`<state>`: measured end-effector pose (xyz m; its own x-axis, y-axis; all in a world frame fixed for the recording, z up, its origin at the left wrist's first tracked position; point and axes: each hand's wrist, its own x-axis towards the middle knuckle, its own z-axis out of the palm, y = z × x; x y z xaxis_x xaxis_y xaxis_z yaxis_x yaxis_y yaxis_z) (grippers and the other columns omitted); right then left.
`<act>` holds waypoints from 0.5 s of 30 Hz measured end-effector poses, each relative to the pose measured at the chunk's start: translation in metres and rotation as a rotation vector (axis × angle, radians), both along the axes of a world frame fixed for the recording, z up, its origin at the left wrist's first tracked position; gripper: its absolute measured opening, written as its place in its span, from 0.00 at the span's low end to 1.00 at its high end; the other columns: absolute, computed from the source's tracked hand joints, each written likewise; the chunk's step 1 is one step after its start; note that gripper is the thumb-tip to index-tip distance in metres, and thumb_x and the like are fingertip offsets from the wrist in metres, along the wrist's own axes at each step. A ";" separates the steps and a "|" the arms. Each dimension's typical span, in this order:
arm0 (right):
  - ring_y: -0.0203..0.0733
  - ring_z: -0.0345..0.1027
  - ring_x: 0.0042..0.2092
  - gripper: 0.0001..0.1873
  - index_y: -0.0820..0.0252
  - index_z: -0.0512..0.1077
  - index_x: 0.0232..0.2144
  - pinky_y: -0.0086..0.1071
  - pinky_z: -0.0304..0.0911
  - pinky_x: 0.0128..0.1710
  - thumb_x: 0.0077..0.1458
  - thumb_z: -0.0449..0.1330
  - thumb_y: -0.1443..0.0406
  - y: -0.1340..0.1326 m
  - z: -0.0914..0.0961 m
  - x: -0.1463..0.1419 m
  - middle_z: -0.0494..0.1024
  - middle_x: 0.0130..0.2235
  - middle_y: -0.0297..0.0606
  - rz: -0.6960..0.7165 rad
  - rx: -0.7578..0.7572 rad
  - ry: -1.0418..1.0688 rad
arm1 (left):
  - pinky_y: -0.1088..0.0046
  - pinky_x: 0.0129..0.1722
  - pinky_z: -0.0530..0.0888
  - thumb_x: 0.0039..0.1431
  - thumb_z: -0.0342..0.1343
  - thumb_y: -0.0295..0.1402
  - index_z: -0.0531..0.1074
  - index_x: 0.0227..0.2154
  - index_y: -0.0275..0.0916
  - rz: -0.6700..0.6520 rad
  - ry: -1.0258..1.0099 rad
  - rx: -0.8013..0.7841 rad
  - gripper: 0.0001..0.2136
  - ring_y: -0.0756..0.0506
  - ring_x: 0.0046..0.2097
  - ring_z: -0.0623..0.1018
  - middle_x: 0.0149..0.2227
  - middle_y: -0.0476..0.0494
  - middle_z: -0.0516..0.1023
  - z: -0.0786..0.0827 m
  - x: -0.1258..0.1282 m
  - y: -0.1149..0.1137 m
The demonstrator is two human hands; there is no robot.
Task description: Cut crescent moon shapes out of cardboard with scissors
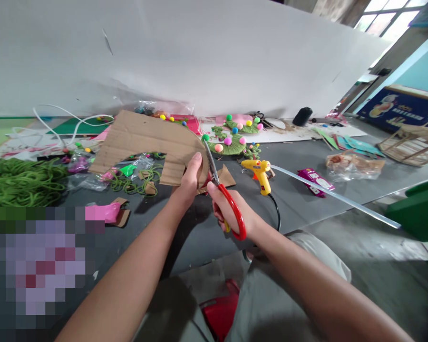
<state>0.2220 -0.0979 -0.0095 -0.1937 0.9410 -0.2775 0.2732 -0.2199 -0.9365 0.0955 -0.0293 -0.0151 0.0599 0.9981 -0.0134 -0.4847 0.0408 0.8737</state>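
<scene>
My left hand point(189, 179) grips a brown cardboard piece point(146, 137) near its right end, thumb on top. The cardboard is cut in an arch-like shape with a rounded right side and a notch below. In my right hand point(231, 209) is a pair of scissors point(232, 204) with red handles. Its blades point up and away, lying along the cardboard's curved right edge. How far the blades are apart I cannot tell. A small cardboard scrap point(227, 176) lies just right of the blades.
A yellow glue gun point(259, 174) with a long clear glue stick point(337, 195) lies to the right, its black cord trailing off. Green cord point(21, 183) is heaped at left. Green pieces with coloured pom-poms point(231, 145) lie behind. A purple packet point(316, 182) and a green bin point(417, 209) are farther right.
</scene>
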 end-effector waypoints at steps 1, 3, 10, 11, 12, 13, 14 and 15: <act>0.35 0.59 0.19 0.39 0.55 0.58 0.23 0.30 0.60 0.19 0.60 0.50 0.28 0.000 0.000 0.000 0.61 0.19 0.29 -0.003 0.012 -0.016 | 0.57 0.62 0.77 0.62 0.61 0.51 0.80 0.40 0.39 -0.008 -0.013 0.003 0.19 0.33 0.59 0.81 0.43 0.41 0.87 0.001 0.001 -0.001; 0.35 0.59 0.19 0.39 0.55 0.57 0.22 0.30 0.60 0.19 0.60 0.50 0.29 -0.001 -0.002 0.000 0.60 0.19 0.30 -0.002 0.058 -0.056 | 0.56 0.62 0.77 0.63 0.60 0.50 0.79 0.38 0.39 -0.010 -0.029 0.017 0.17 0.33 0.59 0.82 0.42 0.40 0.87 0.001 0.002 -0.002; 0.36 0.60 0.18 0.38 0.54 0.57 0.22 0.30 0.58 0.16 0.60 0.51 0.30 -0.006 -0.004 -0.005 0.62 0.18 0.31 -0.073 0.028 -0.068 | 0.59 0.65 0.74 0.67 0.58 0.48 0.81 0.41 0.40 0.006 -0.039 0.036 0.17 0.34 0.63 0.79 0.45 0.41 0.87 -0.004 0.002 0.000; 0.36 0.60 0.18 0.38 0.55 0.57 0.21 0.30 0.58 0.16 0.60 0.51 0.30 -0.006 -0.004 -0.005 0.62 0.18 0.31 -0.075 0.026 -0.074 | 0.60 0.66 0.73 0.67 0.58 0.48 0.81 0.42 0.39 0.007 -0.038 0.042 0.17 0.35 0.63 0.79 0.46 0.41 0.87 -0.004 0.002 0.000; 0.36 0.59 0.17 0.38 0.55 0.58 0.21 0.30 0.58 0.16 0.61 0.51 0.30 -0.006 -0.004 -0.006 0.62 0.18 0.31 -0.075 0.034 -0.083 | 0.61 0.66 0.73 0.67 0.58 0.48 0.81 0.43 0.39 0.015 -0.035 0.048 0.17 0.35 0.63 0.79 0.47 0.42 0.87 -0.004 0.001 0.000; 0.35 0.59 0.17 0.38 0.55 0.58 0.21 0.29 0.57 0.16 0.61 0.51 0.30 -0.006 -0.004 -0.005 0.62 0.17 0.31 -0.073 0.044 -0.089 | 0.61 0.67 0.73 0.67 0.58 0.48 0.81 0.44 0.39 0.023 -0.030 0.051 0.17 0.35 0.63 0.79 0.47 0.42 0.87 -0.004 0.001 0.000; 0.34 0.58 0.17 0.38 0.55 0.58 0.21 0.29 0.56 0.16 0.61 0.52 0.30 -0.005 -0.005 -0.005 0.62 0.17 0.31 -0.074 0.056 -0.086 | 0.61 0.67 0.72 0.67 0.58 0.48 0.80 0.44 0.40 0.029 -0.024 0.050 0.17 0.35 0.64 0.79 0.48 0.42 0.87 -0.003 0.000 0.001; 0.34 0.58 0.17 0.38 0.55 0.58 0.21 0.29 0.56 0.16 0.60 0.53 0.30 -0.004 -0.006 -0.005 0.61 0.18 0.30 -0.078 0.061 -0.070 | 0.61 0.67 0.72 0.66 0.59 0.48 0.80 0.44 0.40 0.029 -0.018 0.046 0.17 0.36 0.64 0.78 0.49 0.42 0.87 -0.003 -0.001 0.001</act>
